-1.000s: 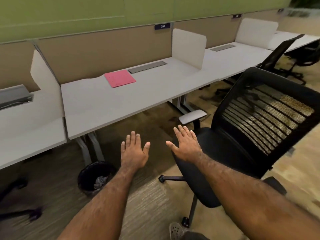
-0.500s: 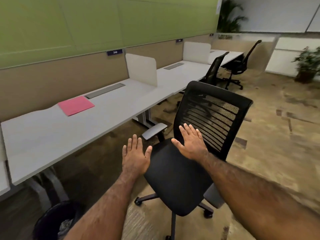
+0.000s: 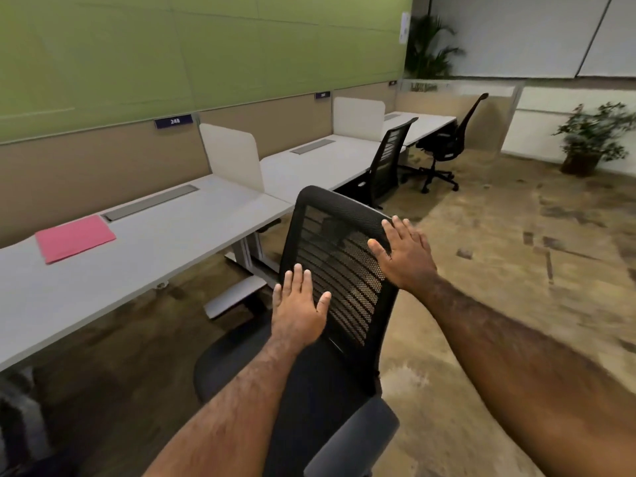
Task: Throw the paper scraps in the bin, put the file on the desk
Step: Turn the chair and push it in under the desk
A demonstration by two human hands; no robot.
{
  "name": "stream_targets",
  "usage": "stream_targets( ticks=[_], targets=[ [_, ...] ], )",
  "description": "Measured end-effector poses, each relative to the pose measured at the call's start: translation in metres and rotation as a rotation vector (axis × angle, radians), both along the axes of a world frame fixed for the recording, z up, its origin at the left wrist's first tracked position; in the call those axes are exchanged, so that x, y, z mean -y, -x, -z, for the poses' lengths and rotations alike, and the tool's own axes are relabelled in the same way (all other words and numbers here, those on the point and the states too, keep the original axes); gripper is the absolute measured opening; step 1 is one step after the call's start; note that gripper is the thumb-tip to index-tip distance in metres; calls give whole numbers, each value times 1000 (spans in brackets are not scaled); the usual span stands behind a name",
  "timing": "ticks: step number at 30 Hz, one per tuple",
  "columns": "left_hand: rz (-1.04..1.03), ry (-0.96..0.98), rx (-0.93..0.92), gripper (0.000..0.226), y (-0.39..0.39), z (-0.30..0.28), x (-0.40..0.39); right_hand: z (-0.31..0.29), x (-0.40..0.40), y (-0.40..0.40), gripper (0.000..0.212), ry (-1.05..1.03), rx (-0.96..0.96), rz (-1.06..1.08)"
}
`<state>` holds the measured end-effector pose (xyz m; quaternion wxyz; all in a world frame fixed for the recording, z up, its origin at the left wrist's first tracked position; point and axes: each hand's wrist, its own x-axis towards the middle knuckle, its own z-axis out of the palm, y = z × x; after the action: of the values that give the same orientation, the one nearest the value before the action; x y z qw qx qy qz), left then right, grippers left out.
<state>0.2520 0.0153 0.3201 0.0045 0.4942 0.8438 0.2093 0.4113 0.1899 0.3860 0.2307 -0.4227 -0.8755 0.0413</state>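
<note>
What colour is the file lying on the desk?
Pink; the file shows clearly in the head view, flat on the white desk.

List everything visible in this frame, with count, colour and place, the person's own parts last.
file: 1, pink, flat on the near desk, left
desks: a row of 3, white, along the partition
dividers: 2, white, upright between desks
label: 1, dark blue, on the partition
office chairs: 3, black; one nearest, two further along the row
potted plants: 2, green, far right and back corner
carpet: brown, patchy
left hand: open, empty, over the nearest chair's mesh back
right hand: open, empty, at the backrest's right edge
</note>
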Motion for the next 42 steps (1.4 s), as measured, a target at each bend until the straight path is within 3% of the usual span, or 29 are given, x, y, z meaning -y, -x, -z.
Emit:
stream_targets(
  ticks=[5,9,14,16,24,28,32,42],
  targets=[
    [139,-27,-60,75,-70,-37,-120,-13,-91,-43,73,37,-84,72],
    [226,56,-88,72,-103,-61,-192,-15,-132,-58,77,76,-98,68],
    [277,261,-156,61,-115,-55,-235,-4,-151,-67,74,144,-97,34],
    [260,209,-178,56,-120,-46,-238,3,-155,-71,74,172,-94,27],
    [199,14,-351,37,-138,-40,-211,15,-161,-62,85,240,-104,-14],
    [234,-45,-423,35,-150,-33,-182,20,-154,-49,75,252,-108,-48],
    [341,-155,-433,20,-159,-26,-139,18,-142,-38,74,273,-87,-90],
    [604,-419,-386,13,-159,-12,6,26,-92,-36,82,446,-62,-90]
  ],
)
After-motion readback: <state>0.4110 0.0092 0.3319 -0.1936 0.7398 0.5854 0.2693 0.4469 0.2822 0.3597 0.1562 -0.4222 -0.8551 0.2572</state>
